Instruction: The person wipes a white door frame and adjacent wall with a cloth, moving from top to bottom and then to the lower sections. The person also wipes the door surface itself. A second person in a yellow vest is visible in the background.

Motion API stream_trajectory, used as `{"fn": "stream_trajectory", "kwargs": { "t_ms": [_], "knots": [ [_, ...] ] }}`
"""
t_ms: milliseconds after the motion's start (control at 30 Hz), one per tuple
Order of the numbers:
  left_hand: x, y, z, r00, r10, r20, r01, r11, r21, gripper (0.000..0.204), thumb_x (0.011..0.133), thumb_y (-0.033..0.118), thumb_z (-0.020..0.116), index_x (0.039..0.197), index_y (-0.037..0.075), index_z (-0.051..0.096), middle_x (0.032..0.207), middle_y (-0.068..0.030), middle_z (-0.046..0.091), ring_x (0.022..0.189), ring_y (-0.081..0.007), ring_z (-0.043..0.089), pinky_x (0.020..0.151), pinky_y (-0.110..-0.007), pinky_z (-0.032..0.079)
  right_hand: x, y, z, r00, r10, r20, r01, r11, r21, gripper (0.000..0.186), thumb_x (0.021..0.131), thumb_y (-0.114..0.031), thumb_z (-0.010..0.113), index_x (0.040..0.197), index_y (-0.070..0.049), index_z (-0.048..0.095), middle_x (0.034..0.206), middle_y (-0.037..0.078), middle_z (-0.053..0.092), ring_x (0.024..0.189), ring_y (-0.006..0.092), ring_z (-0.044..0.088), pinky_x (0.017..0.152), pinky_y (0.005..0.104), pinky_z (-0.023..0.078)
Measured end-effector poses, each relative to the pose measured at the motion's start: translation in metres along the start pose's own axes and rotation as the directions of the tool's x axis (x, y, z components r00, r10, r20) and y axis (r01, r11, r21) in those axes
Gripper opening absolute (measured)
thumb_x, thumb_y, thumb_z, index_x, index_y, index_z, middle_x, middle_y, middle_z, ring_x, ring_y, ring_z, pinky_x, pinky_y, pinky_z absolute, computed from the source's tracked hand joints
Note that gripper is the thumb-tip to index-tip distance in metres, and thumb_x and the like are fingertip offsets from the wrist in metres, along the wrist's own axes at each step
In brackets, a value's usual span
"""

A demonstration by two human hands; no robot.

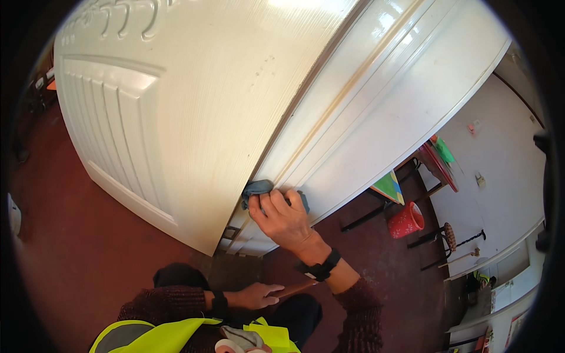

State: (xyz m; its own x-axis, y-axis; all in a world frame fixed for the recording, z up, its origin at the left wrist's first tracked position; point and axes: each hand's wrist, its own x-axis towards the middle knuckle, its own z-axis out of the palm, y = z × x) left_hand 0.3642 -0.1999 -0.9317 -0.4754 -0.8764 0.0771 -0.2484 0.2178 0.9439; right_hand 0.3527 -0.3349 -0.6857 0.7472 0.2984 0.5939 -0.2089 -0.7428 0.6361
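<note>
My right hand [283,222] is closed around a bunched blue-grey cloth [257,188] and presses it to the white door frame [329,159], low down. Part of the cloth sticks out past the fingers on both sides. Left of it stands the cream panelled door [200,117], its edge close beside the cloth. My left hand [254,296] is by my knees with thumb and index finger apart. Just past its fingertips is a reddish-brown strip [297,288]; whether the hand touches it, I cannot tell.
Dark red floor [118,253] spreads around me. To the right are a red patterned bin [406,220], a table with a green and yellow top [388,187], and a stool [448,235] near a pale wall. A person in a yellow vest [482,276] shows far right.
</note>
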Motion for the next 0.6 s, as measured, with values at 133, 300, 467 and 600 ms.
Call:
{"fn": "stream_trajectory", "kwargs": {
  "t_ms": [133,300,467,600],
  "knots": [
    [-0.003,0.000,-0.003,0.998,-0.053,0.035,0.053,0.998,-0.016,0.059,0.095,0.034,0.060,0.143,0.005,0.046,0.109,-0.0245,0.067,0.095,-0.0391,0.067,0.082,-0.042,0.052,0.016,0.031,-0.016,0.957,-0.215,0.196,0.209,0.977,0.050,0.014,0.080,-0.016,0.063,0.090,-0.007,0.065,0.081,0.003,0.058,0.084,0.0187,0.053,0.078,0.0362,0.045],
    [-0.001,0.000,-0.011,0.999,-0.039,0.000,0.039,0.998,-0.049,0.061,0.092,0.034,0.060,0.142,0.004,0.046,0.104,-0.0244,0.069,0.093,-0.0399,0.067,0.084,-0.044,0.052,0.069,0.095,-0.057,0.862,-0.377,0.340,0.379,0.923,0.063,0.008,0.080,-0.015,0.065,0.088,-0.013,0.062,0.076,-0.003,0.050,0.079,0.0132,0.051,0.075,0.0319,0.042],
    [0.002,0.001,-0.016,0.999,-0.054,0.003,0.054,0.998,-0.024,0.060,0.095,0.034,0.060,0.145,0.005,0.045,0.112,-0.0230,0.067,0.098,-0.0363,0.067,0.084,-0.041,0.052,0.135,0.157,-0.119,0.877,-0.329,0.350,0.388,0.915,-0.113,0.031,0.069,-0.018,0.070,0.100,-0.012,0.064,0.090,0.002,0.059,0.087,0.0190,0.056,0.090,0.0393,0.043],
    [0.002,-0.001,-0.017,0.998,-0.057,-0.008,0.057,0.998,-0.021,0.061,0.093,0.037,0.059,0.143,0.005,0.046,0.111,-0.0240,0.068,0.099,-0.0397,0.066,0.087,-0.044,0.051,0.178,0.221,-0.175,0.882,-0.217,0.418,0.399,0.814,-0.422,0.036,0.083,-0.027,0.065,0.115,-0.012,0.065,0.102,0.007,0.064,0.096,0.0223,0.059,0.097,0.0408,0.042]
  ]
}}
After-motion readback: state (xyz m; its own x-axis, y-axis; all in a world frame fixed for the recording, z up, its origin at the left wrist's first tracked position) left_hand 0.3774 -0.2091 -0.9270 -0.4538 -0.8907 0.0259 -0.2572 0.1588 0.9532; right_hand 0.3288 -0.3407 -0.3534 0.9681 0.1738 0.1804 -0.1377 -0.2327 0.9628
